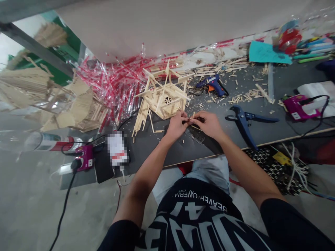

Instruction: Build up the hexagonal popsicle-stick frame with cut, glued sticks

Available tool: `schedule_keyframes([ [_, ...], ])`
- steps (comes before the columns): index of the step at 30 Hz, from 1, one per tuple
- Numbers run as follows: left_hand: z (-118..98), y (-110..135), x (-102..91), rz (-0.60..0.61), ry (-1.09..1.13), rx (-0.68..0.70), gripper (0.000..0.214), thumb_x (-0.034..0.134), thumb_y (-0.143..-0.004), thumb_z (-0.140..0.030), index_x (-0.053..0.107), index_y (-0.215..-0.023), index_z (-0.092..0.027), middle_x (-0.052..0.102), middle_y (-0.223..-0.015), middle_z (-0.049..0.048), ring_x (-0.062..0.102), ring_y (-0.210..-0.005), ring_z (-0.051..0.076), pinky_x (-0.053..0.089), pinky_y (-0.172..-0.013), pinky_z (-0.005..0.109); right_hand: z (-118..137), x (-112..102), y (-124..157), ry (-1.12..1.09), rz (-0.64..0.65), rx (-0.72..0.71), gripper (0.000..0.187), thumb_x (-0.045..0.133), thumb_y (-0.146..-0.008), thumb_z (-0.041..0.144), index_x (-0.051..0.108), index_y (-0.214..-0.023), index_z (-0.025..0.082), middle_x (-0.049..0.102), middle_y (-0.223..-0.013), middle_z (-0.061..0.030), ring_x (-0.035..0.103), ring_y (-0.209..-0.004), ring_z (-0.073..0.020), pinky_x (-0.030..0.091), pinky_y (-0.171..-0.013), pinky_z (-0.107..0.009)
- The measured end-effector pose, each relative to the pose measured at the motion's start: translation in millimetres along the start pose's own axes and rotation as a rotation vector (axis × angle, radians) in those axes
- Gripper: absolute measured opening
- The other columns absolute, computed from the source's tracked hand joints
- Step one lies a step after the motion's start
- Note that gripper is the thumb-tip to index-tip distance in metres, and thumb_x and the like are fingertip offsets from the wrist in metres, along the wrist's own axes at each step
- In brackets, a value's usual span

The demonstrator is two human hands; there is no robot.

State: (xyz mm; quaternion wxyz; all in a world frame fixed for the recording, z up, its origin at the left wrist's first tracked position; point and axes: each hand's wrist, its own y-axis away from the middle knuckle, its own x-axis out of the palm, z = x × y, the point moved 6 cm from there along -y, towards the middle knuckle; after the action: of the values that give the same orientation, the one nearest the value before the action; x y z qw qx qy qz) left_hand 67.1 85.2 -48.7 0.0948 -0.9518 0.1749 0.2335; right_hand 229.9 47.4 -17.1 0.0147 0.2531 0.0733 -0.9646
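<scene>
My left hand [178,124] and my right hand [207,123] meet over the front of the dark table, fingertips pinched close together. Between them a short wooden stick [193,115] pokes up from the right fingertips. What the left fingers pinch is mostly hidden. Just beyond my hands stands a wooden stick model [167,94] with a slatted, many-sided base and sticks rising around it. A bundle of loose sticks [141,116] leans at its left side. Under my hands lies a clear plastic piece [195,135].
A blue glue gun [216,84] and a blue pipe cutter [243,123] lie to the right among stick offcuts. Red-and-clear plastic wrappers [117,80] heap at back left. Purple power strips [85,157] with cords sit at both ends; a phone [117,148] lies left.
</scene>
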Motion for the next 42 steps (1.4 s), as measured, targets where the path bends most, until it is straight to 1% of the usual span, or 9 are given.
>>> schedule_keyframes([
  [5,3,0,-1.5,-0.005,0.069,-0.06,0.04,0.091,-0.083,-0.012,0.054,-0.094,-0.022,0.074,-0.091,-0.0009,0.08,-0.084,0.018,0.061,-0.079,0.026,2,2,1,-0.013,-0.031,-0.02,0.018,0.076,-0.09,0.039,0.079,-0.08,0.024,0.081,-0.091,-0.0084,0.072,-0.083,-0.0242,0.055,-0.079,-0.038],
  [10,-7,1,-3.8,0.001,0.16,0.018,0.032,0.088,-0.083,-0.009,0.063,-0.101,-0.021,0.08,-0.115,0.0061,0.082,-0.093,0.017,0.063,-0.091,0.029,2,-5,-3,-0.058,-0.029,0.084,0.034,0.08,-0.087,0.055,0.073,-0.075,0.024,0.075,-0.08,-0.0053,0.065,-0.075,-0.0214,0.052,-0.074,-0.037],
  [13,-14,2,0.0,0.089,0.244,0.035,0.021,0.08,-0.099,-0.038,0.072,-0.095,-0.019,0.084,-0.103,0.0074,0.081,-0.094,0.02,0.064,-0.09,0.031,0,-8,-7,-0.237,0.03,0.198,0.05,0.085,-0.077,0.072,0.071,-0.073,0.023,0.071,-0.074,-0.0034,0.06,-0.07,-0.0189,0.05,-0.07,-0.036],
  [18,-20,7,12.0,0.304,0.494,-0.079,0.073,0.058,-0.098,-0.087,0.076,-0.094,-0.018,0.085,-0.088,0.0105,0.084,-0.084,0.024,0.069,-0.079,0.036,1,-9,-9,-0.433,0.093,0.295,0.063,0.093,-0.059,0.081,0.07,-0.07,0.024,0.066,-0.067,-0.0002,0.055,-0.066,-0.0154,0.049,-0.066,-0.034],
  [28,-28,15,16.0,0.436,0.583,-0.237,0.058,0.087,-0.088,-0.07,0.073,-0.087,-0.013,0.086,-0.087,0.0137,0.085,-0.077,0.023,0.068,-0.069,0.03,9,-5,-1,-0.372,0.127,0.322,0.057,0.09,-0.065,0.076,0.07,-0.067,0.023,0.069,-0.067,-0.0017,0.058,-0.065,-0.0156,0.049,-0.064,-0.032],
  [31,-27,16,12.1,0.421,0.559,-0.282,0.054,0.089,-0.089,-0.064,0.073,-0.086,-0.012,0.085,-0.084,0.0118,0.084,-0.074,0.02,0.067,-0.067,0.026,17,-33,10,-0.086,0.189,0.304,0.045,0.086,-0.076,0.066,0.083,-0.083,0.021,0.079,-0.081,-0.0054,0.068,-0.074,-0.0206,0.054,-0.073,-0.035],
  [35,-23,16,5.6,0.347,0.552,-0.364,0.034,0.082,-0.099,-0.044,0.073,-0.094,-0.011,0.085,-0.085,0.0097,0.084,-0.073,0.017,0.064,-0.064,0.022,5,-107,43,0.514,0.046,0.4,0.039,0.075,-0.097,0.044,0.085,-0.122,0.016,0.083,-0.118,-0.0178,0.077,-0.111,-0.0321,0.056,-0.102,-0.044],
  [38,-24,16,8.6,0.362,0.536,-0.382,0.024,0.078,-0.102,-0.034,0.074,-0.094,-0.011,0.085,-0.085,0.0095,0.083,-0.072,0.016,0.063,-0.064,0.021,-29,-143,78,0.861,0.121,0.606,0.083,0.09,-0.088,0.04,0.063,-0.157,0.002,0.057,-0.16,-0.0379,0.061,-0.144,-0.0511,0.051,-0.114,-0.057],
  [42,-25,18,16.2,0.405,0.501,-0.359,0.026,0.078,-0.1,-0.034,0.074,-0.087,-0.012,0.085,-0.086,0.0103,0.082,-0.071,0.015,0.063,-0.065,0.021,-61,-165,105,0.918,0.062,0.542,0.111,0.092,-0.086,0.056,0.043,-0.171,0.005,0.047,-0.165,-0.0389,0.047,-0.154,-0.0567,0.046,-0.119,-0.061],
])
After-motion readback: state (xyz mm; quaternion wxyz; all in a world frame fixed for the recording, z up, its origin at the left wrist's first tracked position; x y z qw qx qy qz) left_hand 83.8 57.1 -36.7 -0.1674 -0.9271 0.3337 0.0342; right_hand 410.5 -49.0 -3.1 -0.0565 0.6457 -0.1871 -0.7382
